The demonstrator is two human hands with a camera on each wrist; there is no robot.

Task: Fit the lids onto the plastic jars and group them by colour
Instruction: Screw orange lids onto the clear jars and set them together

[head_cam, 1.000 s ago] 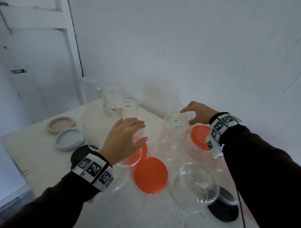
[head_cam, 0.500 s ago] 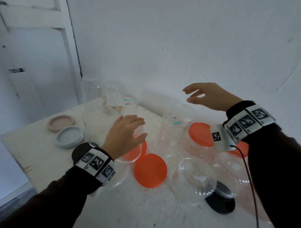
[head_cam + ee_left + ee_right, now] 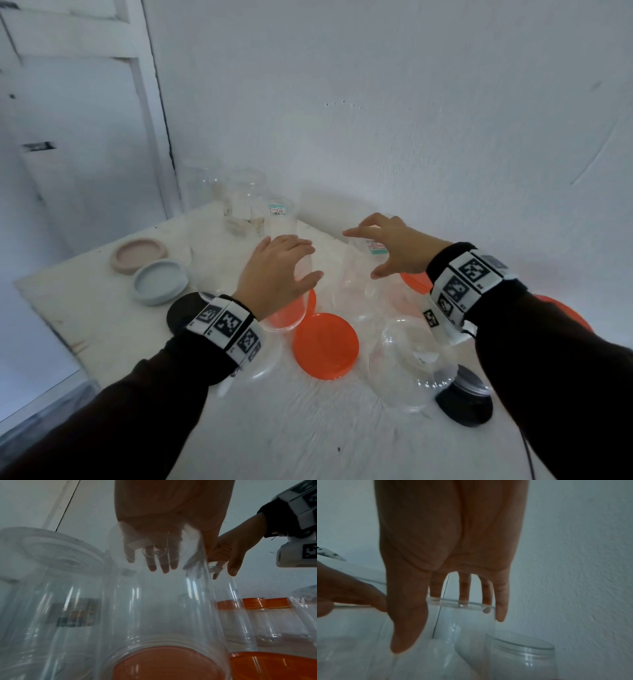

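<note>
Jars crowd loose orange lid; grey lid, pink lid apart.

Stickers on the jars are too blurred to read.

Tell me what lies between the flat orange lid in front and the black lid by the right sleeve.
One clear plastic jar is between the orange lid and the black lid; the head view shows this.
</note>
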